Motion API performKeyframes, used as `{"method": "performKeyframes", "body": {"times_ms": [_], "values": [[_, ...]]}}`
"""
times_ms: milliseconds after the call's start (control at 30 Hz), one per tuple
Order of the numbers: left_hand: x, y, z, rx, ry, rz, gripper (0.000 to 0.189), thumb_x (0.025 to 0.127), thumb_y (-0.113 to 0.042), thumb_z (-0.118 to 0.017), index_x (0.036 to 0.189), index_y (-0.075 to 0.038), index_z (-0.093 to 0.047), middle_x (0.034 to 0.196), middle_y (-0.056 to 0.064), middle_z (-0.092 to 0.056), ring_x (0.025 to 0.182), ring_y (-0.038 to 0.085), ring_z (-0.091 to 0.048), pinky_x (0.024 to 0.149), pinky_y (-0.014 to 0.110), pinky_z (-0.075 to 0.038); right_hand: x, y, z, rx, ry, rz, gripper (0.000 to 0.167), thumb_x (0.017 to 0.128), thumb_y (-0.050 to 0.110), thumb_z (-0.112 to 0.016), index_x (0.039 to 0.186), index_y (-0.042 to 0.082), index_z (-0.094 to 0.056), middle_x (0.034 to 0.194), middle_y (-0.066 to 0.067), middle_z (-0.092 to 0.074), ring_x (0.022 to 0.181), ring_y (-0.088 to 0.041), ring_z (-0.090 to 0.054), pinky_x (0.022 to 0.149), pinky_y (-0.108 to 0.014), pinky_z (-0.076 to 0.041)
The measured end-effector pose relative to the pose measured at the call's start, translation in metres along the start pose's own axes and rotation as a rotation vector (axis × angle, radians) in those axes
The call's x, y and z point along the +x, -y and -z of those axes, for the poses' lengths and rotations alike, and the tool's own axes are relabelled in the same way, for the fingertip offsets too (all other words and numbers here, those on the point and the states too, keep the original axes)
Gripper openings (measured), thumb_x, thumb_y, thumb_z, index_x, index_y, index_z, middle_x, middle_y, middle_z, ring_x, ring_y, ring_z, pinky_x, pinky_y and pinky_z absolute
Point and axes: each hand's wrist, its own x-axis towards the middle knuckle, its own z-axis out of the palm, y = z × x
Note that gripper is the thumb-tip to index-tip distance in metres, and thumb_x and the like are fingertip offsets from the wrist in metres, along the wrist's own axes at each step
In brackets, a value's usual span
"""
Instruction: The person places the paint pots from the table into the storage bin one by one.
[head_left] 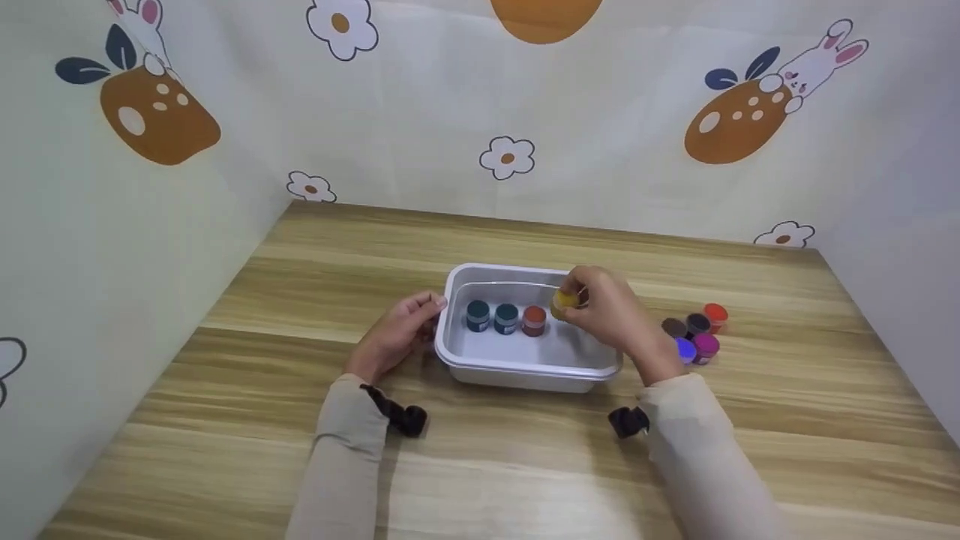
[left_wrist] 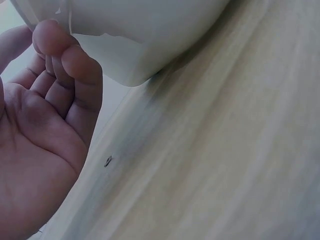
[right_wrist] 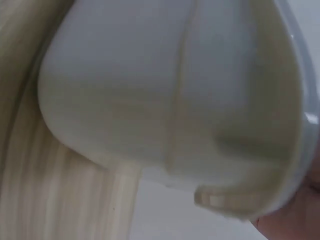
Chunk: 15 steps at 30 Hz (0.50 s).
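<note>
A light grey plastic tub (head_left: 517, 379) stands on the table between the hands. My left hand (head_left: 399, 335) grips its left rim; in the left wrist view, that hand's curled fingers (left_wrist: 82, 67) meet the tub's edge. Inside the tub's right part, my right hand (head_left: 611, 311) pinches a small yellow paint pot (head_left: 564, 303) between thumb and fingers. To its left, in a row on the tub floor, are two dark green paint pots (head_left: 478, 316) and an orange-red one (head_left: 534, 321). The right wrist view is filled mostly by the tub's outer wall (right_wrist: 120, 100), with the right hand (right_wrist: 295, 215) partly hidden behind the rim.
Right of the tub, several more paint pots cluster on the wooden table (head_left: 480, 465): a red one (head_left: 715, 316), a black one (head_left: 697, 325), a brown one (head_left: 674, 328), a blue one (head_left: 685, 350) and a magenta one (head_left: 705, 347). Patterned cloth walls (head_left: 420, 112) enclose the table.
</note>
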Motion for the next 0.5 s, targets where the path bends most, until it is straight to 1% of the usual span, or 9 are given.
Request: {"method": "performKeyframes", "body": {"times_ms": [100,200,333,400,500], "values": [[0.000,0.000,0.000,0.012,0.005,-0.007,0.014,0.103,-0.016,-0.048,0.092,-0.012,-0.057,0.078,-0.004,-0.052,0.070,0.009,-0.049,0.064,0.023,-0.044,0.002,0.001,-0.006,-0.048,0.018,-0.019,0.021,0.082,0.003,-0.075,0.099,-0.003,-0.063,0.093,-0.015,-0.065,0.086,-0.027,-0.061,0.078,-0.041,-0.054],[0.000,-0.001,-0.001,0.017,0.004,-0.013,0.016,0.103,-0.016,-0.048,0.091,-0.012,-0.057,0.078,-0.003,-0.051,0.070,0.010,-0.049,0.064,0.023,-0.043,0.003,0.003,-0.011,-0.087,0.038,-0.057,0.025,0.083,0.004,-0.074,0.103,-0.005,-0.063,0.093,-0.015,-0.063,0.084,-0.026,-0.058,0.077,-0.041,-0.053],[0.000,-0.001,0.000,0.017,0.001,-0.005,0.016,0.103,-0.017,-0.048,0.090,-0.012,-0.057,0.077,-0.003,-0.050,0.070,0.010,-0.048,0.064,0.024,-0.043,0.005,0.006,-0.016,-0.126,0.060,-0.091,0.023,0.081,0.003,-0.072,0.100,-0.005,-0.062,0.089,-0.015,-0.061,0.080,-0.026,-0.055,0.072,-0.039,-0.049],[0.000,-0.001,0.000,0.018,0.000,-0.002,0.016,0.103,-0.016,-0.048,0.091,-0.012,-0.057,0.078,-0.003,-0.050,0.070,0.010,-0.049,0.065,0.024,-0.043,0.006,0.007,-0.019,-0.136,0.075,-0.108,0.022,0.081,0.002,-0.072,0.099,-0.004,-0.061,0.089,-0.015,-0.060,0.079,-0.026,-0.055,0.070,-0.037,-0.048],[0.001,-0.001,0.000,0.027,-0.001,-0.009,0.016,0.103,-0.016,-0.047,0.091,-0.011,-0.056,0.078,-0.003,-0.049,0.070,0.010,-0.048,0.065,0.024,-0.043,0.008,0.008,-0.023,-0.132,0.095,-0.137,0.023,0.082,0.002,-0.072,0.102,-0.004,-0.061,0.091,-0.015,-0.061,0.079,-0.026,-0.056,0.069,-0.035,-0.048]]}}
